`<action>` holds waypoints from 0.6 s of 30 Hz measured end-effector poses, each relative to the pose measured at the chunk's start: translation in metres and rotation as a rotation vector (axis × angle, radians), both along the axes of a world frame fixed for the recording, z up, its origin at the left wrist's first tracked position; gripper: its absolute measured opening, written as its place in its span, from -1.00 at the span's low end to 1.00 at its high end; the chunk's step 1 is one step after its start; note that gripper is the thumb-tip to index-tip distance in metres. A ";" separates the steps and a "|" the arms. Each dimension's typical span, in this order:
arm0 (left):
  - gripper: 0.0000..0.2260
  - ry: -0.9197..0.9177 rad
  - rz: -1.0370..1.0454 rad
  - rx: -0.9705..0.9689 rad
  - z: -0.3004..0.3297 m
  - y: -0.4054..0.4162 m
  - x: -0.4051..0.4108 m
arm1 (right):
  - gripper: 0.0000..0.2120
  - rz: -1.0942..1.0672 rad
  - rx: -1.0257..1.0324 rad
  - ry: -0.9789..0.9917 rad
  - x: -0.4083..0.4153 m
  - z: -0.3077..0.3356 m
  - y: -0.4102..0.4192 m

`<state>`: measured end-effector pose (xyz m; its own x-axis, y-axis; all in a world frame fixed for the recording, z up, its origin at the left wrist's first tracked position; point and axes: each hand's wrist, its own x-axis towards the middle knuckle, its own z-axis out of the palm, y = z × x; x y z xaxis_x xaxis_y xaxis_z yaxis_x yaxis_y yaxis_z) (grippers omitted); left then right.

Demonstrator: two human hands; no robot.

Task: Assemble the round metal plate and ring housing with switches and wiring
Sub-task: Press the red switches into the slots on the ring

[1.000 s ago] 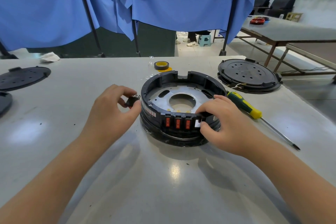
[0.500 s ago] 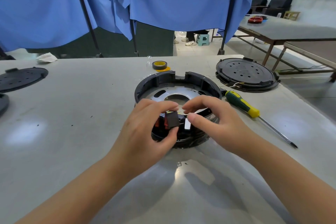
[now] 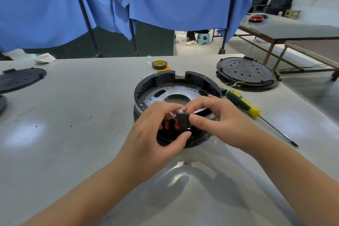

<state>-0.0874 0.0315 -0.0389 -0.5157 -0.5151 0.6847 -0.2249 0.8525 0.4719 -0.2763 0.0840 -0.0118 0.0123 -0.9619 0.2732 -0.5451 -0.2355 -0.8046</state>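
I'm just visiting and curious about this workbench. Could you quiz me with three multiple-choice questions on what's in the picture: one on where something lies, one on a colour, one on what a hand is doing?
1. Where is the green-and-yellow-handled screwdriver?
A. Right of the black round ring housing
B. Inside the housing
C. On the far table

2. What colour is the inner core of the grey tape roll?
A. Red
B. Yellow
C. White

3. What is the left hand doing?
A. Lying flat on the table
B. Holding the screwdriver
C. Pinching a small black switch

Answers:
1 A, it lies on the grey table beside the housing's right rim.
2 B, the core shows yellow.
3 C, thumb and fingers grip the switch at the housing's near wall.
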 end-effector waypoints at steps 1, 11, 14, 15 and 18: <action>-0.69 0.023 0.004 0.060 0.000 0.001 0.001 | -0.96 0.000 -0.002 -0.003 0.000 0.001 0.000; -0.83 0.075 0.008 0.239 -0.003 0.004 -0.003 | -0.75 0.010 0.005 -0.179 0.005 -0.002 -0.002; -0.81 0.038 0.013 0.208 -0.005 0.006 -0.004 | -0.74 0.006 0.001 -0.172 0.004 -0.003 -0.003; -0.81 0.029 0.014 0.198 -0.005 0.007 -0.005 | -0.75 0.001 0.003 -0.166 0.004 -0.003 -0.004; -0.80 0.007 0.027 0.169 -0.007 0.009 -0.007 | -0.76 0.000 0.000 -0.164 0.005 -0.004 -0.005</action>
<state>-0.0939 0.0405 -0.0456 -0.4961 -0.6363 0.5908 -0.2427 0.7549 0.6093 -0.2711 0.0791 -0.0159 -0.0329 -0.9618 0.2717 -0.4067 -0.2354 -0.8827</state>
